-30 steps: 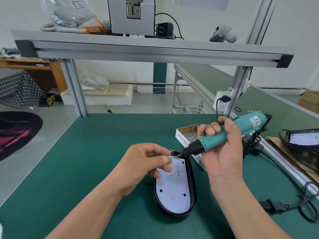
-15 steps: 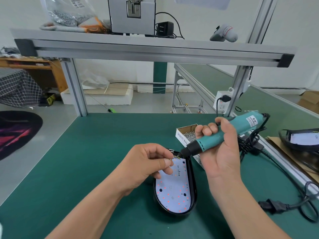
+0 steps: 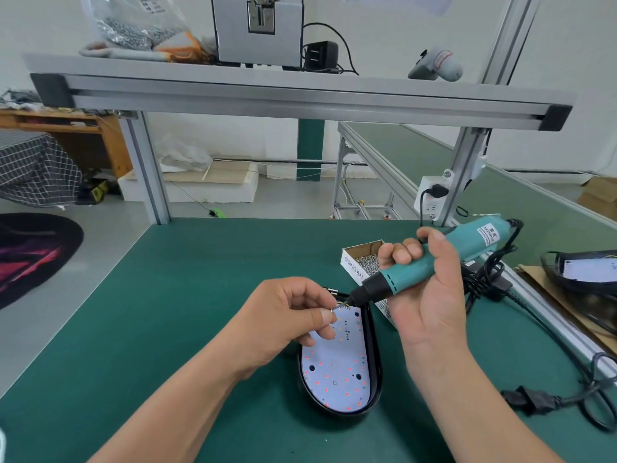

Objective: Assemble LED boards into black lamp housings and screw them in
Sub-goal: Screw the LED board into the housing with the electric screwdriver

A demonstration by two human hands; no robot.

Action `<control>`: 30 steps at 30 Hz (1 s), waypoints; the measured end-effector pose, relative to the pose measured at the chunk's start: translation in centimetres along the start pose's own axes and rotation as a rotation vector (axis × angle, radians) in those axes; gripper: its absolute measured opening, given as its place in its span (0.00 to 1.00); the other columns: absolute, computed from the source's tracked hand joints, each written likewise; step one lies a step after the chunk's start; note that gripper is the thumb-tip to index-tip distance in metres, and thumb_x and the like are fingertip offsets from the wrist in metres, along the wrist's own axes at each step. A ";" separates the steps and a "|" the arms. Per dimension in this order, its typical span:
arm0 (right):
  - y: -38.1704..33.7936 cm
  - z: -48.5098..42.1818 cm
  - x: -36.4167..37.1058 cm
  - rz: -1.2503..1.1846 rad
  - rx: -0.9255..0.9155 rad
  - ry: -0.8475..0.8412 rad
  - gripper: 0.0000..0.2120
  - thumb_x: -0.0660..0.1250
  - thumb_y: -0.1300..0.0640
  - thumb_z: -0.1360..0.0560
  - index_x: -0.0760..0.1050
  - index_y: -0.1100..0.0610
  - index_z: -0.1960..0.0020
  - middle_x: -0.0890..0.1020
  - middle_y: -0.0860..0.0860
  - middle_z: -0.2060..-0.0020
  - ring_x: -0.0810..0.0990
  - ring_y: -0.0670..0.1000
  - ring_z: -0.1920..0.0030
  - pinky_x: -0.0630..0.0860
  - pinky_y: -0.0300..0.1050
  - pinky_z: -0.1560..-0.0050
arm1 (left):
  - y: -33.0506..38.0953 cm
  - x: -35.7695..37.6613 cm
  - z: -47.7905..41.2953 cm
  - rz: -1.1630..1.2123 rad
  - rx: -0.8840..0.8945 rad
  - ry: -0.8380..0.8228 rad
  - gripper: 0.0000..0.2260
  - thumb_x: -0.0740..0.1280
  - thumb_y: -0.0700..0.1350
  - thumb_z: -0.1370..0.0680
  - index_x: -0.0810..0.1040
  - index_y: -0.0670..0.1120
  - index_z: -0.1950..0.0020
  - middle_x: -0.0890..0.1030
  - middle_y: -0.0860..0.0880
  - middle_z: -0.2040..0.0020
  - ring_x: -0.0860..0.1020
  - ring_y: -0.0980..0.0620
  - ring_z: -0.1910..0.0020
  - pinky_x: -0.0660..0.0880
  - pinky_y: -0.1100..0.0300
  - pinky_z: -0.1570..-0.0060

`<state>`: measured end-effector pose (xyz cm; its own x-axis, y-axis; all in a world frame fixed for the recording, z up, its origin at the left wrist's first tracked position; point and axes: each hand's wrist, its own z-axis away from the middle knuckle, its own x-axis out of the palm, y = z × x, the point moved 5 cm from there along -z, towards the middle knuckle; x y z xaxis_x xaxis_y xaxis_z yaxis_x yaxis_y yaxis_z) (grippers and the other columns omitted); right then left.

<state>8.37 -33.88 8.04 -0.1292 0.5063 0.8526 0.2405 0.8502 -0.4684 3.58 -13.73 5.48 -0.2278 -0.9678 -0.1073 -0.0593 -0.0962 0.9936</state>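
A black oval lamp housing (image 3: 375,372) lies on the green bench with a white LED board (image 3: 337,365) seated inside it. My left hand (image 3: 283,322) hovers over the board's far end and pinches a small screw at the driver's bit. My right hand (image 3: 424,292) grips a teal electric screwdriver (image 3: 430,262), which slants down to the left with its tip at the screw, just above the housing's far rim.
An open cardboard box of screws (image 3: 360,259) stands just behind the housing. The screwdriver's black cable and plug (image 3: 531,399) trail across the bench at right. Another black housing (image 3: 584,275) sits at the far right. An aluminium shelf (image 3: 300,95) spans overhead.
The screwdriver and my right hand have shifted slightly up and left, bringing the bit's tip to my left fingertips. My left hand has barely moved.
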 end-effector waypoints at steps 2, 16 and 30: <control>0.0 0.0 0.1 0.003 0.000 -0.002 0.04 0.68 0.58 0.19 0.76 0.56 0.53 0.71 0.49 0.65 0.72 0.49 0.67 0.81 0.48 0.49 | 0.0 0.0 0.0 -0.004 -0.002 0.005 0.07 0.75 0.36 0.21 0.86 0.48 0.52 0.87 0.41 0.55 0.88 0.47 0.55 0.80 0.61 0.62; 0.5 -0.2 -0.2 0.054 0.014 0.000 0.05 0.69 0.57 0.18 0.75 0.57 0.52 0.72 0.50 0.65 0.73 0.49 0.66 0.80 0.48 0.51 | -0.3 0.6 0.3 -0.184 0.057 0.088 0.12 0.73 0.37 0.21 0.85 0.56 0.53 0.87 0.49 0.57 0.88 0.52 0.57 0.79 0.64 0.65; 0.4 -0.7 -1.3 -0.034 0.007 0.100 0.06 0.69 0.56 0.19 0.74 0.58 0.51 0.72 0.50 0.66 0.73 0.49 0.67 0.81 0.48 0.50 | 0.0 -0.2 0.0 -0.178 0.164 0.187 0.09 0.70 0.48 0.19 0.83 0.61 0.43 0.88 0.55 0.52 0.86 0.52 0.60 0.81 0.60 0.62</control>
<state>9.31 -34.33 6.87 -0.0407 0.4604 0.8868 0.2309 0.8679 -0.4399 3.64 -13.56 5.48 -0.0175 -0.9665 -0.2560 -0.2419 -0.2443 0.9390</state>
